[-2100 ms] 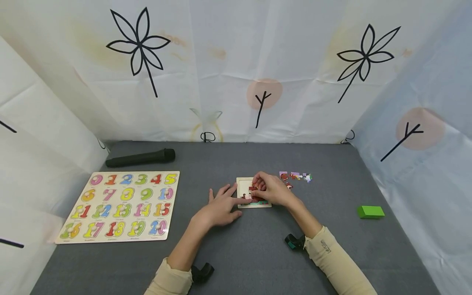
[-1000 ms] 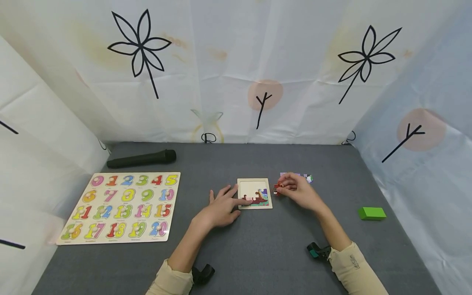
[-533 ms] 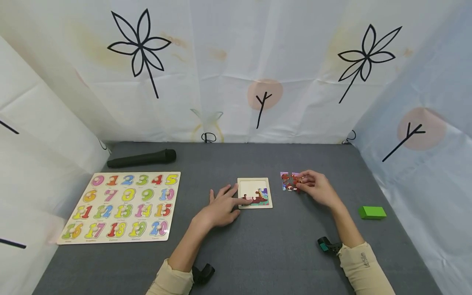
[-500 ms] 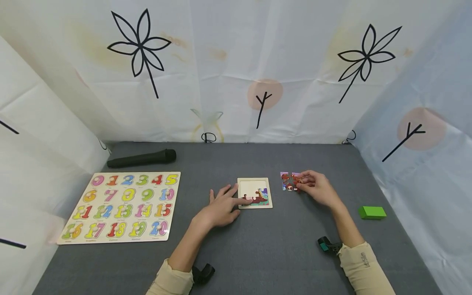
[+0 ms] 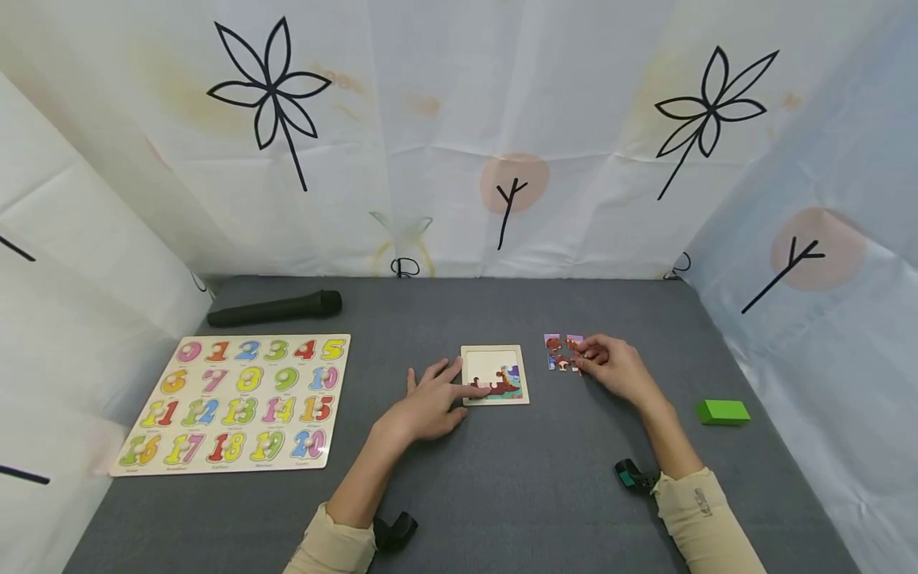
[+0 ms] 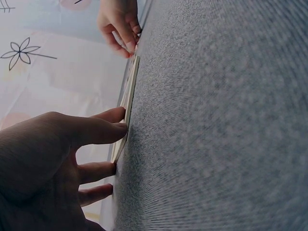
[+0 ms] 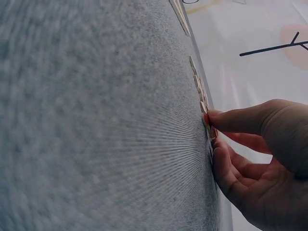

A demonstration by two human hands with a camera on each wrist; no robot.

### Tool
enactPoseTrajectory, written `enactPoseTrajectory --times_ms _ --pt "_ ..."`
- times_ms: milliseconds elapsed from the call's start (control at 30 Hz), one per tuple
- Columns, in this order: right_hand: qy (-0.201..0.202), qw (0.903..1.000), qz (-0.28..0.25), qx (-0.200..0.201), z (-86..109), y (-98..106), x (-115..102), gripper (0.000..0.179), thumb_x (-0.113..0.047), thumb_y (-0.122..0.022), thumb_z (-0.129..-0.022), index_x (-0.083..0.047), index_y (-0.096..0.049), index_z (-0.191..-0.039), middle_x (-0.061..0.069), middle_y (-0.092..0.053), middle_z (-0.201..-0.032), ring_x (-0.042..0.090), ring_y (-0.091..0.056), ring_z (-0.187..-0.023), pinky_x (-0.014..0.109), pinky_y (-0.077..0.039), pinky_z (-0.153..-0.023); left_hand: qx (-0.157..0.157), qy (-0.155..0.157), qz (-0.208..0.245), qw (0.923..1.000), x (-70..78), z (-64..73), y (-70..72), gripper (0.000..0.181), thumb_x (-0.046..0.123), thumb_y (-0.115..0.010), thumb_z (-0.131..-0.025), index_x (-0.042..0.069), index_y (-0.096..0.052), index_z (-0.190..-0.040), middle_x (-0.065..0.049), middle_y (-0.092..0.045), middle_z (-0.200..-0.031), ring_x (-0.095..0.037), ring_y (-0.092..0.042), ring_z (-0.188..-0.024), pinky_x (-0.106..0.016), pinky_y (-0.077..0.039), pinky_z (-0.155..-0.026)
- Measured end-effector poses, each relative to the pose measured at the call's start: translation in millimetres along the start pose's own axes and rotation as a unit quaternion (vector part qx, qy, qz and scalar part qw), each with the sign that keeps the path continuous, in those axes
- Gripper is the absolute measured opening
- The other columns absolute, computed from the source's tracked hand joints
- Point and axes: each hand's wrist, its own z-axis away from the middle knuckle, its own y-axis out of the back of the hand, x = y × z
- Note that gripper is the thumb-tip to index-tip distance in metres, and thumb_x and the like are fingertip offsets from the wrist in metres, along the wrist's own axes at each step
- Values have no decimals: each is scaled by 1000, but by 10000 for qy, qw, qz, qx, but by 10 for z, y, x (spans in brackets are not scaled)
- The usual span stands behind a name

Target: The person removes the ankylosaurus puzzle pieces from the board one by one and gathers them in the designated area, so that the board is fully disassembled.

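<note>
A small wooden puzzle tray (image 5: 491,350) lies on the table, with joined jigsaw pieces (image 5: 508,386) along its lower part and right side. My left hand (image 5: 425,405) rests at its left edge, fingers spread, the index fingertip on the pieces. To the right of the tray sit several loose jigsaw pieces (image 5: 552,344), red, purple and blue, close together. My right hand (image 5: 617,365) pinches a reddish jigsaw piece (image 7: 207,119) at the right side of this group, low over the table. The fingers partly hide that piece.
A wooden number board (image 5: 237,402) lies at the left, with a dark microphone-shaped stick (image 5: 276,308) behind it. Off to the right sits a green block (image 5: 722,412). White printed cloth (image 5: 445,143) walls in the grey table (image 5: 502,486) at the back and sides.
My right hand has moved from over the tray rightward to the loose pieces, carrying a red jigsaw piece. Over the last half second it barely shifts. My left hand stays at the tray.
</note>
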Motion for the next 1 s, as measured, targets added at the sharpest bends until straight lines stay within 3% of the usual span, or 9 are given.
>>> enactPoseTrajectory --times_ms 233,433,667,833,1000 --pt "17 9998 103 180 9 -29 -39 20 -9 -81 -97 2 -76 -113 18 -76 -100 18 -70 -82 27 -52 -72 85 -116 108 9998 -24 3 -2 45 20 -69 -106 35 -69 -148 -18 -30 -179 -48 -20 -168 -88 -5 -124" --pt "189 9995 -207 141 -6 -113 -118 18 -10 -82 -95 1 -77 -109 13 -76 -93 8 -66 -77 21 -51 -69 174 -85 61 9998 -3 9 -4 41 25 -69 -107 36 -70 -146 -16 -32 -179 -47 -22 -168 -88 -6 -123" --pt "528 9975 -459 93 -10 -227 -292 15 -8 -82 -94 0 -77 -106 9 -76 -88 1 -63 -72 19 -50 -67 579 -48 -138 9982 50 -26 -59 32 27 -70 -106 32 -76 -137 -18 -42 -173 -48 -32 -162 -87 -16 -123" --pt "745 9953 -622 -18 -24 -285 -424 15 -6 -82 -94 2 -77 -106 11 -76 -89 3 -63 -75 20 -52 -68 1038 -272 -369 9935 98 -60 -116 25 27 -74 -104 24 -79 -128 -19 -51 -164 -46 -46 -152 -71 -37 -125" --pt "842 9916 -872 -449 -76 -356 -564 15 -6 -81 -96 2 -77 -108 12 -77 -93 7 -66 -79 20 -55 -70 1276 -693 -591 9876 170 -117 -192 29 25 -74 -104 13 -77 -130 -12 -64 -149 -35 -59 -133 -51 -53 -111"
